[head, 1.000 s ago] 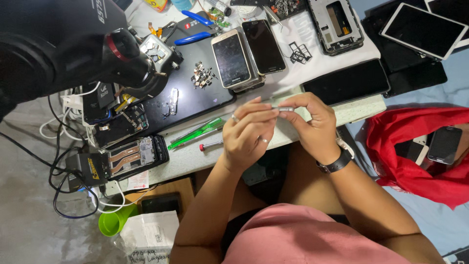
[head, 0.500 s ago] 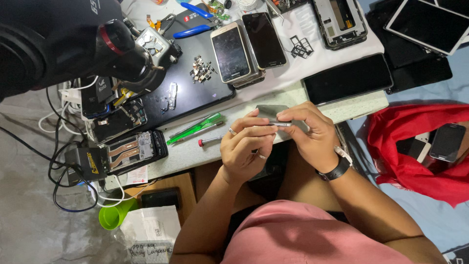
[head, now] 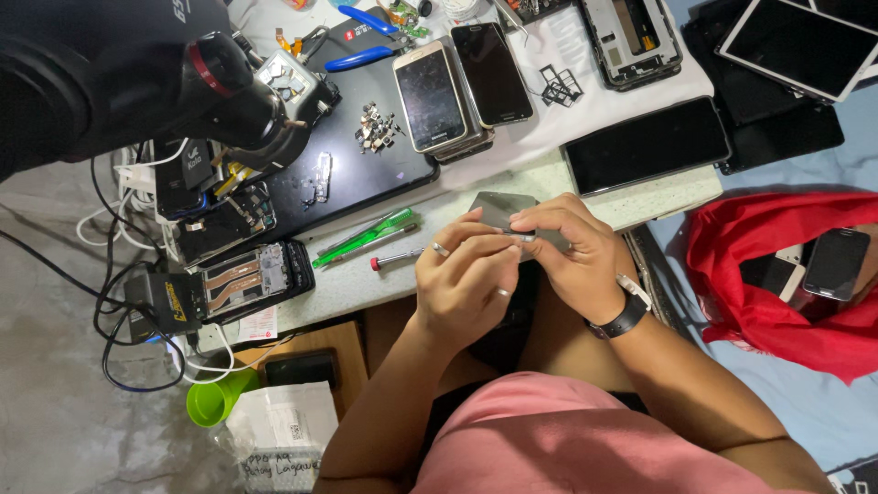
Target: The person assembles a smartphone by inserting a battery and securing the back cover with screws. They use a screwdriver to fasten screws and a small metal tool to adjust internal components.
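Left hand (head: 471,279): two rings; fingers curled and pinched on the near edge of a thin grey panel (head: 501,209); right hand (head: 569,252): black watch at the wrist; fingertips closed on the same panel from the other side; thumbs of both hands nearly meeting. Panel: held tilted just above the front edge of the surface (head: 366,274), partly covered by the fingers.
Just left of the left hand: red-tipped screwdriver (head: 395,260); beyond it, green tool (head: 364,237); both lying on the surface.
Beyond the hands: two phones (head: 462,84) side by side, screens up; small heap of metal parts (head: 375,128) on a black mat (head: 366,165); blue pliers (head: 361,37) farther off.
Beyond the right hand: black screen (head: 647,144), flat.
Well right of the right hand: red cloth (head: 768,274) with a phone (head: 834,263) on it.
Far left of the left hand: opened device (head: 242,279) among cables; green cup (head: 215,402) lower down.
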